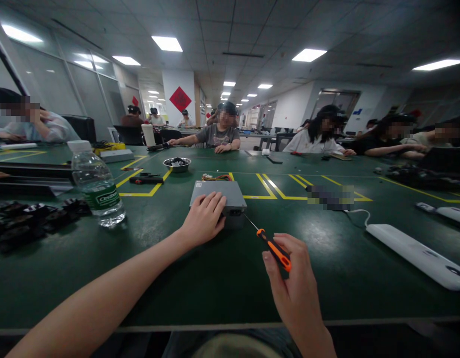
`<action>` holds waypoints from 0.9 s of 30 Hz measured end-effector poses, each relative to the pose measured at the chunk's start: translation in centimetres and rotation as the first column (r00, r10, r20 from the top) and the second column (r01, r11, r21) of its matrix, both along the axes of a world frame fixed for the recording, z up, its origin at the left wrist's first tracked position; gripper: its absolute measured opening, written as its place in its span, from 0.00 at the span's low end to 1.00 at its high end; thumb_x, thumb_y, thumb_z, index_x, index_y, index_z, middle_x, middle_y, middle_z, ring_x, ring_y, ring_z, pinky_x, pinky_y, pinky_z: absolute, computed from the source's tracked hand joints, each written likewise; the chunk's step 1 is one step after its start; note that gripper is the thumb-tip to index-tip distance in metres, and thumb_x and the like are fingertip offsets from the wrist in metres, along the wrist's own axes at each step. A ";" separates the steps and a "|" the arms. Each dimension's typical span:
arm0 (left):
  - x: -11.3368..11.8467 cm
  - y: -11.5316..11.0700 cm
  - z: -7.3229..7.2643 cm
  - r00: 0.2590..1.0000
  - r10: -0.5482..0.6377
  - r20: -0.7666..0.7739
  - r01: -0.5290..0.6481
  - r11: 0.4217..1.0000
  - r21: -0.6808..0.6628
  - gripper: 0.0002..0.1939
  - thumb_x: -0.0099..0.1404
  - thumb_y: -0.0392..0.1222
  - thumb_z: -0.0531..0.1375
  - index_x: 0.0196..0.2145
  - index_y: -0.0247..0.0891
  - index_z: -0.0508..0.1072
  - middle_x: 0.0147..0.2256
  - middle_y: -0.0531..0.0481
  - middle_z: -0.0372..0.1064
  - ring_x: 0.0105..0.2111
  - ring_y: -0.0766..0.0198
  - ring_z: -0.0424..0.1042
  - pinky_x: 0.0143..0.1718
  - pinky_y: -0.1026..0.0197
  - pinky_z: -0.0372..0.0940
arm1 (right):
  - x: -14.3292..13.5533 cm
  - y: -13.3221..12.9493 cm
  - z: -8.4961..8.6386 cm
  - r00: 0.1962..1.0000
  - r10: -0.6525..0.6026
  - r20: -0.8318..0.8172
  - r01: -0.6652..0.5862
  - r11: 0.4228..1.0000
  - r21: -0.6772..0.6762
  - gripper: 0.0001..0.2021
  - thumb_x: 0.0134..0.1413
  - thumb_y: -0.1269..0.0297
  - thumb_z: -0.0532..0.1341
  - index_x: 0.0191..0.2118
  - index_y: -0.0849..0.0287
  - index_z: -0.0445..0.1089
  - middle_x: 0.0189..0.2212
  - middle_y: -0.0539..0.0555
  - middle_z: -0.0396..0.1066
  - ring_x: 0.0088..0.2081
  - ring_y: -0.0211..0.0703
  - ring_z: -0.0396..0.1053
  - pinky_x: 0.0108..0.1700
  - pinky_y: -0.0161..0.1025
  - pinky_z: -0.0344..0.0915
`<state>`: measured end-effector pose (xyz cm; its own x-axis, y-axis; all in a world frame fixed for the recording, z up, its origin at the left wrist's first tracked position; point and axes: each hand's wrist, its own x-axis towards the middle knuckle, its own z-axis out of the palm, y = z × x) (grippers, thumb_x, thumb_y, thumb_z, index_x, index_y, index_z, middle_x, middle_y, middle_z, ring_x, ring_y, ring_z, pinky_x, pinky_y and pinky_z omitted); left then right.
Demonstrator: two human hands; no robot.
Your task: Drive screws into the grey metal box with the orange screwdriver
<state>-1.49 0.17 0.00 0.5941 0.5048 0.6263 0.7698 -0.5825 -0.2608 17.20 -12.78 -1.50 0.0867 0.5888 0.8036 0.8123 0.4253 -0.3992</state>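
A grey metal box (232,191) with a socket in its front face and coloured wires behind it rests on the green table (222,283). Across its top left lies my left hand (204,216), fingers together and pressed on the metal. My right hand (293,273) holds an orange and black screwdriver (273,248) between thumb and fingers. The thin shaft points up and left, its tip at the lower right corner of the box's front face.
Left of the box stand a water bottle (99,189), black parts (39,219) and a metal bowl (177,164). A black and red tool (147,179) lies nearby. At right are a white device (416,253) and cable. People sit around the table.
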 end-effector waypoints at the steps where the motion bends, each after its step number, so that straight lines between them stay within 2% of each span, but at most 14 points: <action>1: 0.0 0.0 0.0 1.000 0.003 -0.005 -0.003 1.000 -0.003 0.23 0.63 0.43 0.51 0.55 0.32 0.61 0.55 0.36 0.60 0.54 0.49 0.59 0.51 0.47 0.56 | 0.1 -0.1 0.1 1.000 0.002 0.005 -0.002 0.999 -0.035 0.11 0.60 0.61 0.51 0.45 0.58 0.59 0.41 0.58 0.64 0.42 0.44 0.67 0.39 0.41 0.69; 4: 0.0 0.0 0.1 1.000 0.015 -0.019 -0.016 1.000 -0.012 0.23 0.64 0.43 0.51 0.55 0.31 0.61 0.55 0.36 0.59 0.55 0.49 0.59 0.51 0.48 0.55 | 0.2 -0.4 0.2 0.999 0.010 0.047 -0.007 0.998 -0.064 0.09 0.61 0.64 0.48 0.45 0.57 0.59 0.39 0.56 0.66 0.39 0.42 0.68 0.38 0.39 0.69; 7: 0.0 0.0 0.1 1.000 0.019 -0.022 -0.020 1.000 -0.014 0.24 0.64 0.43 0.51 0.55 0.31 0.60 0.55 0.37 0.59 0.55 0.49 0.59 0.51 0.48 0.55 | -0.2 -0.5 0.0 0.993 0.016 0.113 -0.018 1.000 0.016 0.09 0.59 0.69 0.50 0.45 0.57 0.59 0.41 0.57 0.67 0.42 0.43 0.68 0.42 0.42 0.69; 10: 0.0 0.0 0.1 1.000 0.016 -0.021 -0.017 1.000 -0.013 0.24 0.64 0.43 0.51 0.55 0.31 0.60 0.55 0.37 0.59 0.55 0.49 0.58 0.51 0.48 0.55 | -0.7 -0.3 -0.1 0.985 0.038 0.166 -0.049 0.997 0.059 0.07 0.58 0.72 0.51 0.41 0.56 0.61 0.42 0.56 0.67 0.43 0.43 0.67 0.44 0.43 0.67; 13: 0.0 -0.1 0.2 1.000 0.013 -0.023 -0.014 1.000 -0.014 0.23 0.64 0.43 0.50 0.55 0.30 0.61 0.55 0.37 0.59 0.55 0.49 0.59 0.51 0.48 0.55 | -1.0 -0.3 0.0 0.991 0.057 0.119 -0.060 0.998 0.023 0.07 0.58 0.68 0.52 0.43 0.57 0.60 0.44 0.58 0.66 0.45 0.43 0.67 0.44 0.42 0.68; 17: 0.0 -0.2 0.2 1.000 0.005 -0.009 -0.005 1.000 -0.015 0.23 0.63 0.44 0.51 0.55 0.31 0.61 0.55 0.36 0.59 0.55 0.49 0.59 0.51 0.48 0.55 | -0.6 -0.4 0.2 0.997 0.042 0.061 -0.037 0.996 -0.077 0.13 0.60 0.60 0.51 0.49 0.58 0.58 0.47 0.60 0.63 0.47 0.45 0.66 0.42 0.41 0.70; 21: 0.0 -0.1 0.1 1.000 0.007 -0.001 -0.007 1.000 -0.012 0.23 0.63 0.43 0.51 0.55 0.31 0.61 0.55 0.36 0.60 0.55 0.49 0.59 0.51 0.47 0.55 | -0.4 -0.4 -0.1 0.997 0.056 0.045 -0.053 0.996 -0.068 0.10 0.61 0.66 0.47 0.47 0.58 0.58 0.44 0.58 0.66 0.45 0.42 0.68 0.45 0.42 0.69; 27: -0.1 -0.1 0.1 1.000 0.014 -0.018 -0.014 1.000 -0.021 0.23 0.64 0.44 0.50 0.55 0.30 0.60 0.55 0.36 0.59 0.55 0.50 0.58 0.52 0.48 0.54 | -1.1 -0.2 -0.5 0.990 0.085 0.113 -0.087 0.996 0.008 0.12 0.58 0.70 0.51 0.48 0.58 0.58 0.45 0.59 0.66 0.47 0.44 0.67 0.46 0.43 0.68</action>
